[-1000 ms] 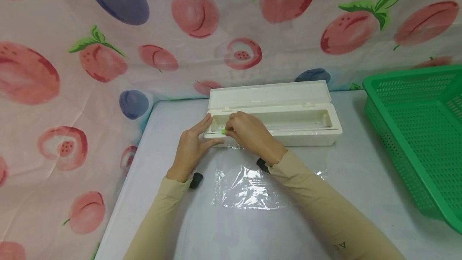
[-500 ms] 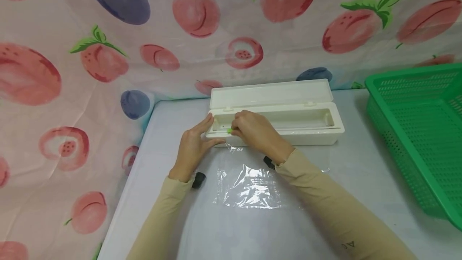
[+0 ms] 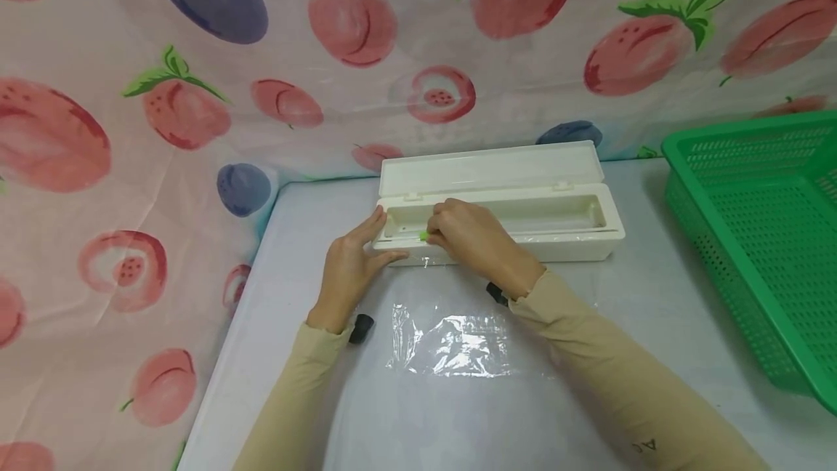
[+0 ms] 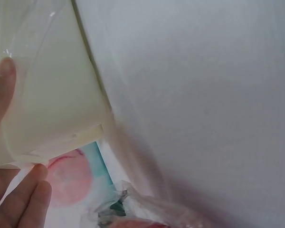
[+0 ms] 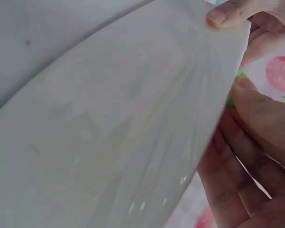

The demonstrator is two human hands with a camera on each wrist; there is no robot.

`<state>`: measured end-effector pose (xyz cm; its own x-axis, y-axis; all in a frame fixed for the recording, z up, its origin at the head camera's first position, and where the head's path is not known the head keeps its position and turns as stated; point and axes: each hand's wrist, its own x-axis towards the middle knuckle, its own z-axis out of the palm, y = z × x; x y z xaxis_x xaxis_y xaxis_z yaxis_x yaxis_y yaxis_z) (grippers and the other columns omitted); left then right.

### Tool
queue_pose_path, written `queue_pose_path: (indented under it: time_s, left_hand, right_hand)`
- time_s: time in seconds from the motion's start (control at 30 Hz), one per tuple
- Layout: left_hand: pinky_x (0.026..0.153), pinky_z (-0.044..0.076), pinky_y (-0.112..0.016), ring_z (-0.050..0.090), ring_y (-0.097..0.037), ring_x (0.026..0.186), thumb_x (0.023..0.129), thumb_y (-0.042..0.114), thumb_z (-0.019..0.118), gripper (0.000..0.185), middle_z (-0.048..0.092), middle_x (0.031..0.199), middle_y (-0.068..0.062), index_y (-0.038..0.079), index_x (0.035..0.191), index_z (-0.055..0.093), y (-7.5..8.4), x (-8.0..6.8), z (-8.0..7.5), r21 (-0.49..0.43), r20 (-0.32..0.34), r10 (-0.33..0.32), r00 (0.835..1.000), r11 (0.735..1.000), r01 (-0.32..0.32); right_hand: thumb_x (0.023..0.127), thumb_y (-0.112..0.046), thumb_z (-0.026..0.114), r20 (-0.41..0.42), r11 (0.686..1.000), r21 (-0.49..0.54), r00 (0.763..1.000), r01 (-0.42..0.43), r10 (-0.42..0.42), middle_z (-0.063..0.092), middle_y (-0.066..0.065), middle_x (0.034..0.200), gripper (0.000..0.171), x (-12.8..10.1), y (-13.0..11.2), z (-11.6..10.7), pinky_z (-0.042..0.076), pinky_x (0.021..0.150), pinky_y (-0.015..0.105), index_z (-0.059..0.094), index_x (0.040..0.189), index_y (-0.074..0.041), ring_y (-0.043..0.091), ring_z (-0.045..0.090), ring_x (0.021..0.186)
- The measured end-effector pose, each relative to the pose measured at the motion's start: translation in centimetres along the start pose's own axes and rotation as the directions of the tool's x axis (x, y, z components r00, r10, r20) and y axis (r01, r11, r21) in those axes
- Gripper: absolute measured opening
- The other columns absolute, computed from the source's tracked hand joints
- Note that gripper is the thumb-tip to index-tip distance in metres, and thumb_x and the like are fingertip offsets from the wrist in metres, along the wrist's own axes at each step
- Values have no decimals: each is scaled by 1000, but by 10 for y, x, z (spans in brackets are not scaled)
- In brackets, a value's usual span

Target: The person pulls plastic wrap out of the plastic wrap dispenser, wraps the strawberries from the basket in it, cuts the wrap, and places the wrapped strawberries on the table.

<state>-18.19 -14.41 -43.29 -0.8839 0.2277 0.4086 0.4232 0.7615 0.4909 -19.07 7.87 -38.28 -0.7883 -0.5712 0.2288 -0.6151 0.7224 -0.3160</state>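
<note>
Cream dispenser box (image 3: pixel 523 227) lying lid-open at 12 o'clock on tabletop (image 3: pixel 654 325), cling film sheet (image 3: pixel 451 344) pulled out toward 6. Left hand (image 3: pixel 349 267) bracing box's 9 o'clock end, fingers straight, gripping nothing. Right hand (image 3: pixel 474 238) curled, pinching small green slider (image 3: pixel 423 236) on front rail. Best kept: steady press on box end, slider run flat along rail toward 3 o'clock, film held taut. Green basket (image 3: pixel 752 238) at 3 o'clock, well apart.
</note>
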Motion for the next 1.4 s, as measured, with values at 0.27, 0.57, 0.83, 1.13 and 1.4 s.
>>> queue_pose_path:
  time_s: [0.27, 0.57, 0.83, 1.13, 1.4]
  left_hand:
    - [102, 50, -39, 56, -26, 127, 70, 30, 87, 76, 55, 140, -9, 2, 134, 58, -1, 1, 1, -31, -11, 16, 1000, 999, -17]
    - [107, 46, -39, 53, -24, 130, 70, 31, 87, 77, 54, 141, -8, 2, 135, 57, -7, 2, -1, -75, 10, -26, 1000, 997, 27]
    - [107, 46, -38, 53, -23, 130, 69, 28, 89, 77, 55, 141, -7, 2, 134, 58, -11, -1, -4, -115, -16, -41, 999, 993, 39]
    - [106, 47, -36, 54, -22, 129, 69, 29, 89, 77, 55, 141, -6, 3, 134, 58, -7, -1, 4, -102, -4, -33, 999, 994, 33]
    - [105, 48, -37, 55, -24, 128, 68, 29, 89, 77, 56, 139, -9, 1, 133, 58, -2, 0, 1, -76, -9, -28, 1000, 997, 28]
  right_hand:
    - [89, -16, 75, -4, 999, 7, 999, -47, 47, 67, 2, 83, 8, -23, 23, -16, 53, 71, 34, 78, 90, -8, 19, 61, 79]
    - [88, -13, 76, 1, 995, 50, 997, -82, 82, 71, 4, 87, 10, -57, 55, -37, 54, 69, 36, 79, 94, -6, 19, 63, 78]
    - [84, -8, 78, -65, 988, 7, 986, -155, 155, 71, 6, 91, 9, -97, 81, -60, 54, 74, 43, 79, 93, -5, 25, 66, 86]
    - [83, -9, 79, -74, 989, -31, 987, -146, 143, 70, 6, 89, 9, -114, 96, -65, 53, 73, 45, 79, 91, -5, 28, 64, 88]
    - [76, -3, 82, -175, 983, -109, 976, -150, 130, 67, 5, 86, 12, -141, 113, -73, 51, 63, 43, 78, 87, -4, 24, 62, 78]
